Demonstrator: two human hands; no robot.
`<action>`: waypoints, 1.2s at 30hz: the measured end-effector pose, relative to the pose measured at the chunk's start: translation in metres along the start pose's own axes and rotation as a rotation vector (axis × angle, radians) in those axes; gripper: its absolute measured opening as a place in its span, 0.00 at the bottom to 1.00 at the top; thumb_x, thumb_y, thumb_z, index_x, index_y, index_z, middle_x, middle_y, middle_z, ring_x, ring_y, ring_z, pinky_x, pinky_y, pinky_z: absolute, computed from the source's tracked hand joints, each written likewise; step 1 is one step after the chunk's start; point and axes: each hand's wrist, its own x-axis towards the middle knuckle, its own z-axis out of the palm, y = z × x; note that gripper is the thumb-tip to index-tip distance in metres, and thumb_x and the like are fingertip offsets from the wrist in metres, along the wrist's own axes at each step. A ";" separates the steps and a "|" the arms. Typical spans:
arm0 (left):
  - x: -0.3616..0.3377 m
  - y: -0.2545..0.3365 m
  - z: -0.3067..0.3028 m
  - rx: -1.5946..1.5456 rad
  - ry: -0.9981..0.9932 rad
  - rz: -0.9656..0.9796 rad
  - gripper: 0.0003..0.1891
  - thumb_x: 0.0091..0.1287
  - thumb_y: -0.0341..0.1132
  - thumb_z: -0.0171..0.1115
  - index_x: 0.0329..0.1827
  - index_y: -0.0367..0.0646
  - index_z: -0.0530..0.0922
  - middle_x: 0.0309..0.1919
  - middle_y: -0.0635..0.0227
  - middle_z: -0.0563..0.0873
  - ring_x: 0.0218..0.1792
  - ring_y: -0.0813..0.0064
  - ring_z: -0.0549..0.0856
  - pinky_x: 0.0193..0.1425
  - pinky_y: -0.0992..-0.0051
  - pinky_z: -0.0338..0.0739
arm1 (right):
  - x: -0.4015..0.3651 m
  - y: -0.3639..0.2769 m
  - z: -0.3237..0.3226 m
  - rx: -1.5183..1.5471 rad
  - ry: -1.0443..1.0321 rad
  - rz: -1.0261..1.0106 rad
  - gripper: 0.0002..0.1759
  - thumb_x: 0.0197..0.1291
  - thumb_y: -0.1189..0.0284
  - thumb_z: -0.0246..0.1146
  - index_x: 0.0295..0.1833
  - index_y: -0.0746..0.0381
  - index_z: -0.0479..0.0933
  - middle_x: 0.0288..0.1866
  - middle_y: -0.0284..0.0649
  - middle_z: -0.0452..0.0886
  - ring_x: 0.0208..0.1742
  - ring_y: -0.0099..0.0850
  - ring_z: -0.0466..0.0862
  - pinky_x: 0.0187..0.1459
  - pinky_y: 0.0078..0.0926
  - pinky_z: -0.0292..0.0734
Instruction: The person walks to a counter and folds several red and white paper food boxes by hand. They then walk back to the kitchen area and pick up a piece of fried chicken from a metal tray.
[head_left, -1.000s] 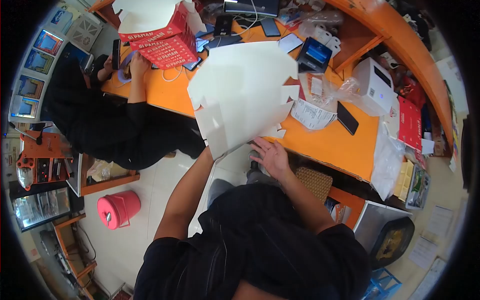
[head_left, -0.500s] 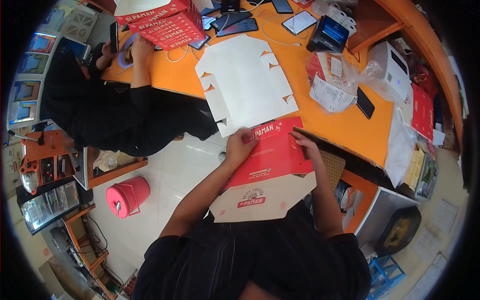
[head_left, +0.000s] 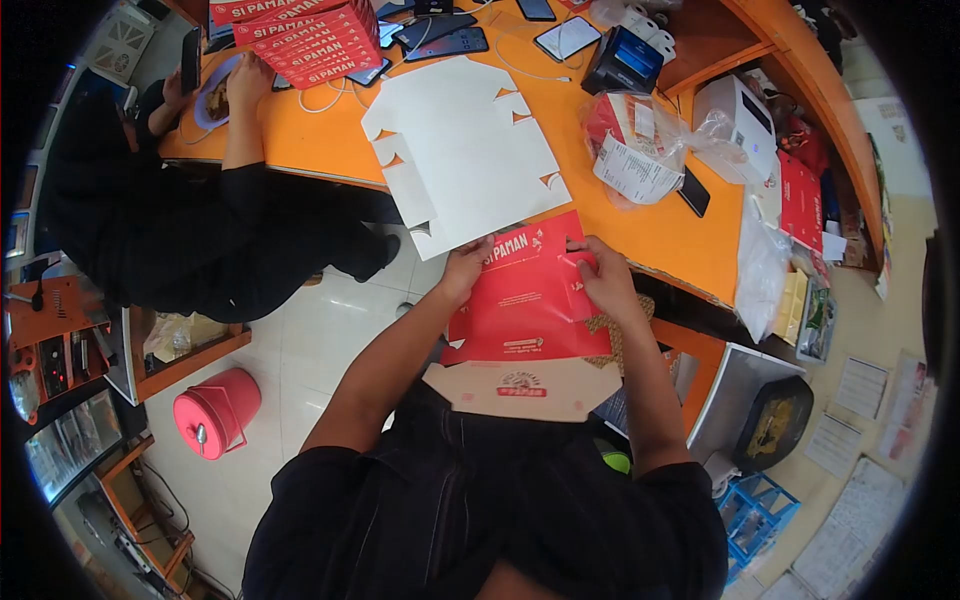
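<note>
Red box sheet (head_left: 525, 300) sits in the middle of the frame, between the person's chest and the orange table (head_left: 660, 235). A moment ago the hands had the white sheet (head_left: 460, 150) — now that one lies flat on the table and both hands hold the red one, so a new box seems to be starting. Left hand (head_left: 465, 268) and right hand (head_left: 600, 275) are curled shut on its top corners. Its long side runs up and down the frame — red end toward the table, pale end toward the body.
</note>
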 end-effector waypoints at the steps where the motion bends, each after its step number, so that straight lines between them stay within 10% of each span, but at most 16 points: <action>1: -0.004 0.008 0.003 -0.101 -0.027 -0.078 0.07 0.68 0.35 0.61 0.43 0.42 0.81 0.36 0.72 0.84 0.41 0.80 0.81 0.48 0.77 0.77 | -0.005 -0.016 -0.005 -0.008 -0.001 0.001 0.19 0.54 0.86 0.54 0.53 0.65 0.73 0.45 0.48 0.82 0.44 0.33 0.83 0.44 0.25 0.74; 3: -0.006 0.016 0.004 -0.093 -0.066 -0.100 0.08 0.68 0.35 0.62 0.45 0.42 0.81 0.38 0.71 0.84 0.41 0.79 0.81 0.48 0.76 0.77 | -0.018 -0.043 -0.007 -0.147 0.072 -0.218 0.19 0.54 0.84 0.55 0.53 0.63 0.74 0.42 0.52 0.81 0.40 0.42 0.82 0.42 0.29 0.75; 10: 0.027 -0.009 -0.007 -0.181 -0.328 -0.146 0.14 0.63 0.36 0.67 0.50 0.42 0.79 0.46 0.67 0.82 0.51 0.74 0.78 0.55 0.70 0.75 | -0.045 -0.102 0.014 -0.351 0.012 -0.053 0.20 0.54 0.80 0.58 0.54 0.61 0.73 0.37 0.50 0.78 0.39 0.44 0.79 0.42 0.39 0.76; 17: -0.004 0.017 0.016 0.015 -0.092 0.017 0.20 0.66 0.37 0.63 0.59 0.41 0.74 0.54 0.64 0.79 0.55 0.70 0.76 0.59 0.68 0.73 | -0.057 -0.126 0.057 -0.592 0.031 -0.272 0.27 0.52 0.77 0.59 0.60 0.69 0.67 0.47 0.52 0.78 0.47 0.42 0.77 0.40 0.34 0.79; 23: -0.034 0.059 -0.002 -0.507 -0.465 -0.472 0.22 0.68 0.44 0.56 0.60 0.40 0.73 0.54 0.58 0.80 0.52 0.64 0.82 0.56 0.66 0.78 | -0.068 -0.117 0.104 -0.627 -0.102 -0.294 0.30 0.54 0.72 0.58 0.63 0.74 0.64 0.57 0.62 0.74 0.58 0.50 0.74 0.58 0.45 0.69; 27: -0.018 0.060 -0.016 -0.263 -0.328 -0.534 0.22 0.69 0.44 0.56 0.60 0.38 0.73 0.52 0.58 0.81 0.51 0.67 0.82 0.55 0.68 0.79 | -0.064 -0.090 0.140 -0.722 -0.061 -0.355 0.31 0.56 0.73 0.55 0.65 0.74 0.61 0.63 0.64 0.67 0.65 0.53 0.68 0.65 0.50 0.63; 36: 0.004 0.031 -0.042 0.765 -0.364 0.015 0.22 0.61 0.28 0.66 0.59 0.39 0.74 0.55 0.62 0.79 0.56 0.73 0.77 0.57 0.74 0.75 | -0.060 -0.036 0.193 -0.688 -0.036 -0.429 0.29 0.59 0.71 0.52 0.67 0.66 0.63 0.64 0.62 0.69 0.60 0.51 0.74 0.58 0.50 0.70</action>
